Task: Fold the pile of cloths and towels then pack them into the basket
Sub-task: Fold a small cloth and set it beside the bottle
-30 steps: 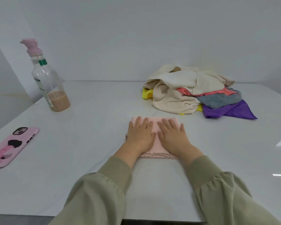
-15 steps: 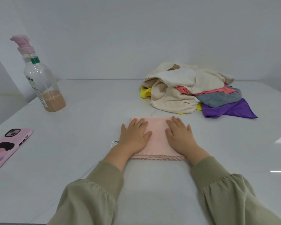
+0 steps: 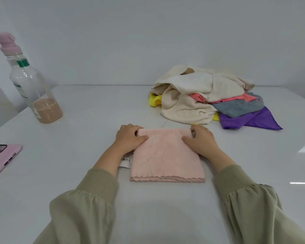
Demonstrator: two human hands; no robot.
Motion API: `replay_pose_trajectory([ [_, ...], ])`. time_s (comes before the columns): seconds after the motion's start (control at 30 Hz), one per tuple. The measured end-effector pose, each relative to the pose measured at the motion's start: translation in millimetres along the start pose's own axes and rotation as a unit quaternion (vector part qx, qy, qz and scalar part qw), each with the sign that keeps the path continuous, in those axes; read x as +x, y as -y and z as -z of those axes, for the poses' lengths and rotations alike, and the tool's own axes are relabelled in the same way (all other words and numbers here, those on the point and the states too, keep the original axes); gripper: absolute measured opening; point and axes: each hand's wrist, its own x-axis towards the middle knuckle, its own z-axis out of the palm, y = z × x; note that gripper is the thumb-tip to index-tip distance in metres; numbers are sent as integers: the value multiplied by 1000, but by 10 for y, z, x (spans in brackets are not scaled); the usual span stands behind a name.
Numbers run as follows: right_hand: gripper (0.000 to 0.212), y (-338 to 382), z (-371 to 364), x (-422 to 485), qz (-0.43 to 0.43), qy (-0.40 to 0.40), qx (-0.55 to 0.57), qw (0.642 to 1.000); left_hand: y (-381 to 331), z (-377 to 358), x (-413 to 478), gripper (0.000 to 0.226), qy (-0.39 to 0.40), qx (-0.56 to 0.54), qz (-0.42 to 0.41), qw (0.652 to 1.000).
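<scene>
Straight ahead at twelve o'clock on the glossy white table (image 3: 95, 120) lies the pale pink fluffy towel (image 3: 167, 155), flat and in several layers, its scalloped hems stacked along the near edge at six o'clock. What the coming move turns on is its far edge, which runs from nine to three o'clock and has a hand at each end. The left hand (image 3: 128, 138) grasps the far-left corner, thumb on top and fingers curled round the edge. The right hand (image 3: 201, 140) grasps the far-right corner the same way, so neither hand is nearer than the other. From both hands the body of the towel stretches back towards six o'clock, towards the person, and its long axis seems to run from twelve to six. To my eye the next fold brings that far edge down to six o'clock onto the hems, and both corners would need to travel evenly to keep the layers square. A small white barcode label (image 3: 125, 162) pokes out at the towel's nine o'clock side. The crumpled heap of cream, coral, grey, yellow and purple cloths (image 3: 206, 97) waits unfolded at about two o'clock, well apart from the hands. No basket is in sight.
</scene>
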Motion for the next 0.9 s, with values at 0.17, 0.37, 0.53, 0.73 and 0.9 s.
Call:
replay_pose_trajectory([
  [0.17,23,60,69,-51,-8,-7,170,985,14,16,-29,29,-10,-55,-7,998],
  [0.37,26,9,228,-58,-32,75,213,974,-12,156,-113,34,61,-120,-10,991],
  [0.53,36,-15,270,-97,-84,83,269,956,-64,194,-166,10,29,-175,7,984],
  [0.73,11,149,254,-182,-26,5,406,913,-177,197,-232,13,-80,-248,24,965],
  [0.9,18,209,280,-290,-3,17,448,894,-288,226,-362,16,-118,-308,11,944],
])
